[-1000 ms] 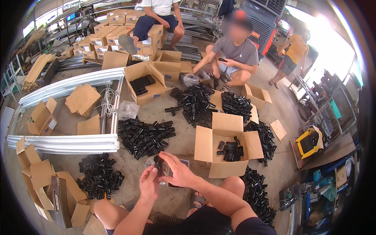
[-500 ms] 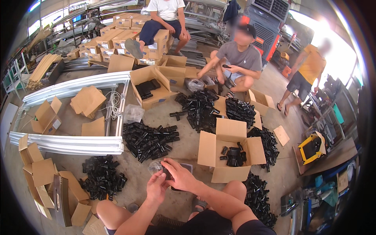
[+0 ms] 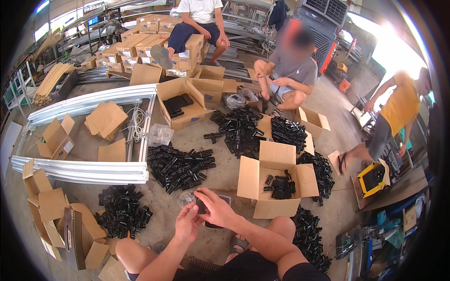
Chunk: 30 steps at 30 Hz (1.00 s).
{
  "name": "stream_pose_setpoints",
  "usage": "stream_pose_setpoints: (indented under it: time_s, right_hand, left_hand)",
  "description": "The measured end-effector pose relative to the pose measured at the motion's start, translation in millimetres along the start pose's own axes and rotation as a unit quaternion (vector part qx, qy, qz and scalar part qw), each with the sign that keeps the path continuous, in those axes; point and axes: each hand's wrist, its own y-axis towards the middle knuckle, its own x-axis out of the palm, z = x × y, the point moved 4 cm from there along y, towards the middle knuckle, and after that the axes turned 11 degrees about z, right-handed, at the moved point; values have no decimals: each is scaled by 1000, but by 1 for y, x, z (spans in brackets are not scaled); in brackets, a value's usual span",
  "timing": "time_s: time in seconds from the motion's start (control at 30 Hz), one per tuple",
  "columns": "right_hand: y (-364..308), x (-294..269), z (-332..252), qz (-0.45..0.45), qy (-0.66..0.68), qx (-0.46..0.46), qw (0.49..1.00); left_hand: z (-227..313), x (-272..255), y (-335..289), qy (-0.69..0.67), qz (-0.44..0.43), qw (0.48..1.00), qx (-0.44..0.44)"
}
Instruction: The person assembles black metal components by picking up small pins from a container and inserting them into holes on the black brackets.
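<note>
My left hand and my right hand are closed together on a small black fitting, held over the floor between my knees. Fingers cover most of it, so its exact shape is hidden. Just beyond my fingertips sits a clear plastic bag. Partly behind my right hand is a small container with a pale rim. An open cardboard box to the right has several black fittings at its bottom. Farther off lies a heap of black fittings.
More black heaps lie at the left, beyond the box and along its right side. White metal profiles form a frame at the left. A seated co-worker handles a small black piece; another person walks at the right.
My hands stay almost in place around the black fitting. The person in yellow has walked nearer along the right side. The seated co-worker has brought both hands together.
</note>
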Motion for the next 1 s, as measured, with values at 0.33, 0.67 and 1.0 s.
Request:
stream_pose_setpoints:
  time_s: [0.33,0.67,1.0]
  right_hand:
    - [0,-1,-6,-8,-28,-30,999]
    - [-2,-11,6,103,64,29,992]
    - [0,-13,-5,122,9,-31,992]
  left_hand:
    - [-3,-1,2,-21,7,1000,1]
    - [-1,-7,12,-17,25,998,58]
    - [6,-2,4,10,-1,995,98]
